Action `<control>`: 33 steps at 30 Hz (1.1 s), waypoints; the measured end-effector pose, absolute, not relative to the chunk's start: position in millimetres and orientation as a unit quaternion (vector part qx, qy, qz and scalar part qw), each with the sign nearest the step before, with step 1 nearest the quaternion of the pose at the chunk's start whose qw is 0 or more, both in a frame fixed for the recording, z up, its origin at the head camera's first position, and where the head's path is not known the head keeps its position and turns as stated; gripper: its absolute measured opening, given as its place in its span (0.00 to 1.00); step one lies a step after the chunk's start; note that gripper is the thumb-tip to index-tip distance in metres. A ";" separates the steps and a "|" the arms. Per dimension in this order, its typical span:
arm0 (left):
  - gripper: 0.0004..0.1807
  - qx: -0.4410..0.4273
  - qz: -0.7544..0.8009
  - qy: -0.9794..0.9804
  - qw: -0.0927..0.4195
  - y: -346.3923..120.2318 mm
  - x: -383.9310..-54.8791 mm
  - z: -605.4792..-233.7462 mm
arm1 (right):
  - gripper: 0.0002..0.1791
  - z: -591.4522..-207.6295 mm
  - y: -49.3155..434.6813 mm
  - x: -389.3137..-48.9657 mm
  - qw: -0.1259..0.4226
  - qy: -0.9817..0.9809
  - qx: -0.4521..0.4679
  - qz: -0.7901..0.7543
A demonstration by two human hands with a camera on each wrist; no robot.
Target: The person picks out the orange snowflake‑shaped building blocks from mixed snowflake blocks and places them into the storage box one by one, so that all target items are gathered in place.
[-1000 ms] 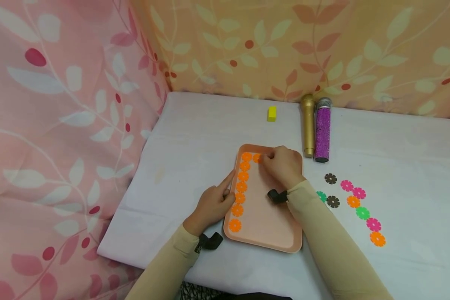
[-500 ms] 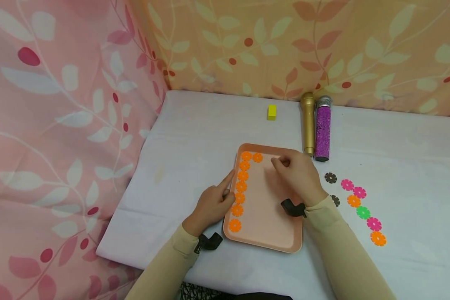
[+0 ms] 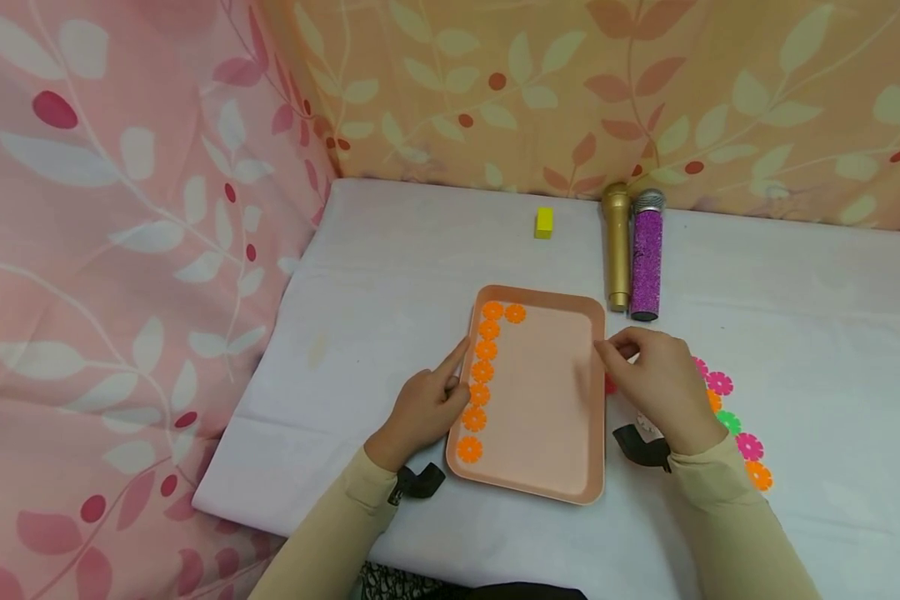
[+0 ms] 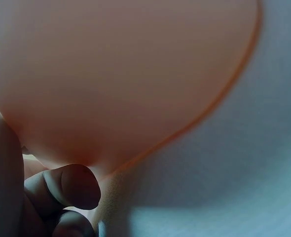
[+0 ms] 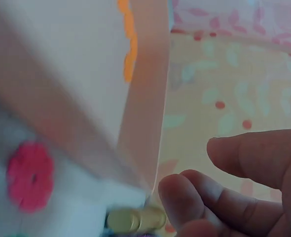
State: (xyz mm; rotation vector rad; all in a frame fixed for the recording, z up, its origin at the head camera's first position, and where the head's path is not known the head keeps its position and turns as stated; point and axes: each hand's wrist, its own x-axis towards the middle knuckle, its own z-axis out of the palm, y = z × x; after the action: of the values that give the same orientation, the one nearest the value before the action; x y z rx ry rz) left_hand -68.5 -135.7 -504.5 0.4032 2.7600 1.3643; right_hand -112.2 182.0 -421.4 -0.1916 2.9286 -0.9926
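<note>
A peach tray [image 3: 543,400] lies on the table. Several orange flower-shaped discs [image 3: 483,371] run down its left side, and another orange disc [image 3: 515,313] sits beside the topmost one. My left hand [image 3: 422,417] holds the tray's left rim, index finger stretched along it and thumb over the edge. In the left wrist view, curled fingers [image 4: 69,190] show close by the tray's blurred side. My right hand [image 3: 663,383] hovers just past the right rim; thumb and fingertips stand apart with nothing between them. A red flower disc [image 5: 30,177] lies beside the tray, partly hidden by this hand.
More flower discs lie right of my right hand, among them a green one [image 3: 729,421], a pink one [image 3: 750,447] and an orange one [image 3: 758,476]. Behind stand a gold microphone [image 3: 617,250], a purple glitter microphone [image 3: 647,262] and a yellow block [image 3: 543,223]. Patterned curtains border the table.
My right hand has left the second orange disc at the tray's top and moved right and nearer, past the right rim. The disc stays in place. My left hand has kept still.
</note>
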 end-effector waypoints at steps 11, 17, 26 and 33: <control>0.37 0.130 0.444 0.886 0.024 -134.4 -69.0 -504.6 | 0.20 -431.9 226.7 -97.7 0.034 0.960 -0.013 -0.278; 0.37 0.131 0.445 0.886 0.025 -134.6 -68.4 -504.9 | 0.20 -441.5 251.0 -89.5 0.046 0.964 0.010 -0.261; 0.36 0.134 0.444 0.885 0.020 -135.0 -68.9 -503.8 | 0.25 -448.7 282.4 -79.1 0.085 0.966 0.036 -0.243; 0.36 0.132 0.445 0.886 0.019 -134.9 -68.9 -503.7 | 0.24 -455.2 291.1 -74.3 0.102 0.965 0.039 -0.240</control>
State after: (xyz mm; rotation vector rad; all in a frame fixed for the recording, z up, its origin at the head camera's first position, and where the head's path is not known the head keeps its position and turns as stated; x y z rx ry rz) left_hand -68.9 -134.9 -503.7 0.4084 2.7495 1.3821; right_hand -74.3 291.1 -455.2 0.1138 2.8477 -0.7093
